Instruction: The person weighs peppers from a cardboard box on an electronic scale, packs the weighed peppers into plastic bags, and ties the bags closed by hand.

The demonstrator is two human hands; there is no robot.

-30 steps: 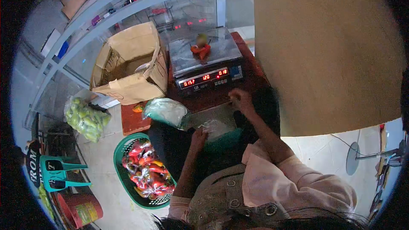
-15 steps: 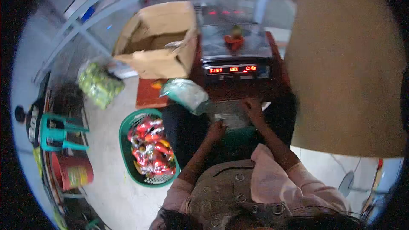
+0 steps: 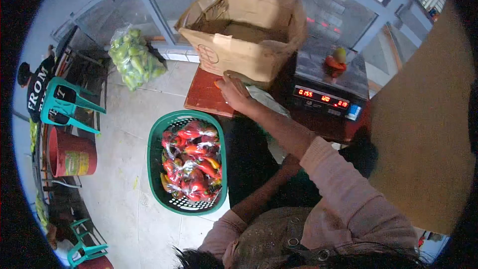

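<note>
My right hand (image 3: pixel 234 93) reaches across to the left, its fingers closed over the red wooden surface beside the cardboard box (image 3: pixel 234 52). A small orange bit of a pepper (image 3: pixel 217 84) shows at its fingertips. Under that wrist lies a pack of plastic bags (image 3: pixel 266 100), partly covered by the forearm. My left hand (image 3: pixel 291 164) is low near my lap, below the right forearm; its fingers are mostly hidden. On the digital scale (image 3: pixel 323 97), lit with red digits, sit a red pepper (image 3: pixel 335 65) and a yellow-green piece (image 3: pixel 340 54).
A green basket (image 3: pixel 154 169) holds several plastic-wrapped packs of red peppers (image 3: pixel 191 162) on the tiled floor. A bag of green peppers (image 3: pixel 133 57) stands by the glass wall. Teal chairs (image 3: pixel 64 102), a red bucket (image 3: pixel 74 152) and a person (image 3: pixel 39 87) are at left; a large brown panel (image 3: pixel 423 134) is at right.
My right hand has moved from my lap to the left, onto the red surface near the box. My left hand stays low. The view has swung left, and the scale's digits differ.
</note>
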